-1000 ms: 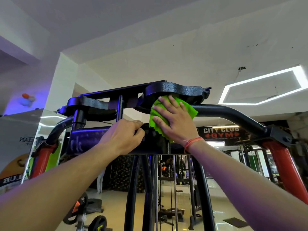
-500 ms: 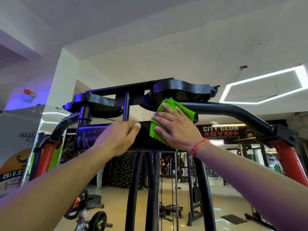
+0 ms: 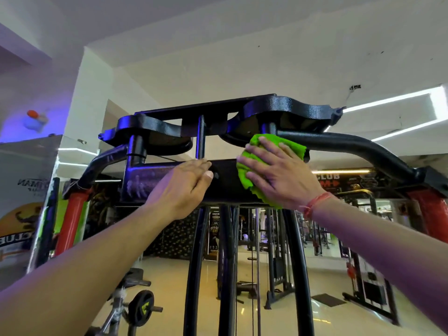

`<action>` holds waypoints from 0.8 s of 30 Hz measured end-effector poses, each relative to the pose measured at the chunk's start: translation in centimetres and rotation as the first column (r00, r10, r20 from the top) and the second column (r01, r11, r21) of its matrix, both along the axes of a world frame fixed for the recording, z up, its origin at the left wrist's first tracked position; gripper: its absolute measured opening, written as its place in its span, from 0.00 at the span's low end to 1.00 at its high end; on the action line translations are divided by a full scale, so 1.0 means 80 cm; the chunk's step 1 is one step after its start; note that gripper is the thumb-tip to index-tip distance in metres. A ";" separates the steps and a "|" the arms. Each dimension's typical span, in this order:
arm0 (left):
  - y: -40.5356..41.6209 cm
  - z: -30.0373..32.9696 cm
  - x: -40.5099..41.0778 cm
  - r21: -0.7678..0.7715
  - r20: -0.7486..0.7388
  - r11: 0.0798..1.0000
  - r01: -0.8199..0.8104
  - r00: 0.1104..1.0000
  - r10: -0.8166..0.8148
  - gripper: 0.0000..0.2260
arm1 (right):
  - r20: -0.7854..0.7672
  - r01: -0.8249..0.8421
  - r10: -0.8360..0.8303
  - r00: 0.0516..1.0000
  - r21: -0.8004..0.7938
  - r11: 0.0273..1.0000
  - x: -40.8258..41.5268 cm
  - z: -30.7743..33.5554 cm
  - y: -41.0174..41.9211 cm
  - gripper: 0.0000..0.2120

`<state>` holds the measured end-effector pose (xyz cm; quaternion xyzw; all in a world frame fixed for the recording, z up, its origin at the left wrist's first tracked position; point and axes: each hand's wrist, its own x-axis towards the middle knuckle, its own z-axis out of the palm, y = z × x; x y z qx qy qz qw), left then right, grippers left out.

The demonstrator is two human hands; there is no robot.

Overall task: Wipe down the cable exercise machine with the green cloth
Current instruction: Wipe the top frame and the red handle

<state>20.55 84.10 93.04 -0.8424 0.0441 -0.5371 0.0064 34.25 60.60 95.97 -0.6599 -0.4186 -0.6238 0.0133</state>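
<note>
1. Head view: the camera looks up at the top of the black cable exercise machine (image 3: 286,110), whose upper plate sits over two round pulley housings, with a flat black crossbar (image 3: 224,180) below them.
2. The right hand (image 3: 278,174) lies flat, fingers straight and spread, pressing the green cloth (image 3: 249,170) against the right part of the crossbar and the joint just under the right pulley housing.
3. The green cloth is bunched under that palm; its top edge shows above the fingertips and its wavy lower edge hangs out beneath the heel of the hand, at the bottom of the crossbar.
4. A red thread band (image 3: 315,204) circles the right wrist.
5. The left hand (image 3: 180,187) rests on the front of the crossbar just left of the cloth, fingers hooked over its top edge and thumb lying along the front; it holds nothing loose.
6. The two hands are near each other but apart, with a bare strip of crossbar between them.
7. A curved black tube (image 3: 363,146) runs from the right pulley housing out to a red upright (image 3: 431,214); a matching red upright (image 3: 70,219) stands on the left.
8. Below, black uprights and thin cables (image 3: 253,275) run down towards a glossy floor, where a weight plate (image 3: 140,307) sits on a bar at lower left.
9. A white hexagonal ceiling light (image 3: 397,100) glows at upper right.
</note>
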 end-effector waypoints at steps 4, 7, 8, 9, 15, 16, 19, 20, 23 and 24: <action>0.016 -0.008 0.006 0.057 -0.028 0.998 -0.001 1.000 0.002 0.31 | -0.027 0.005 -0.002 1.000 0.118 0.993 -0.005 -0.054 0.038 0.24; 0.024 -0.011 0.010 0.065 -0.021 0.998 0.003 1.000 -0.001 0.31 | 0.019 0.056 -0.056 0.998 -0.055 0.997 -0.010 -0.034 0.017 0.24; 0.024 -0.012 0.010 0.060 -0.019 0.998 0.005 1.000 -0.003 0.30 | 0.008 0.063 -0.062 0.998 -0.043 0.997 -0.008 -0.029 0.011 0.24; 0.024 -0.014 0.009 0.059 -0.015 0.998 0.002 1.000 -0.001 0.29 | -0.036 0.051 -0.050 0.998 0.032 0.998 -0.006 -0.030 0.009 0.24; 0.032 -0.017 0.010 0.041 0.006 0.999 -0.018 1.000 0.018 0.30 | -0.002 0.066 -0.066 0.998 0.027 0.997 -0.015 -0.067 0.056 0.25; 0.033 -0.018 0.009 0.041 0.012 0.999 -0.020 1.000 0.020 0.30 | 0.028 0.075 -0.074 0.997 -0.042 0.996 -0.015 -0.060 0.049 0.25; 0.033 -0.021 0.004 0.040 0.011 0.998 -0.041 0.999 0.041 0.30 | -0.005 0.069 -0.069 0.998 0.038 0.997 -0.005 -0.056 0.020 0.25; 0.033 -0.021 0.003 0.042 0.001 0.998 -0.052 0.999 0.052 0.30 | -0.048 0.061 -0.055 0.997 0.132 0.989 -0.003 -0.063 0.016 0.25; 0.036 -0.019 0.000 0.055 -0.009 0.995 -0.077 0.997 0.078 0.29 | -0.035 0.073 -0.069 0.997 0.149 0.986 -0.011 -0.081 0.047 0.25; 0.037 -0.017 -0.001 0.060 -0.011 0.995 -0.081 0.997 0.082 0.28 | 0.004 0.068 -0.068 0.998 0.071 0.995 -0.014 -0.079 0.060 0.25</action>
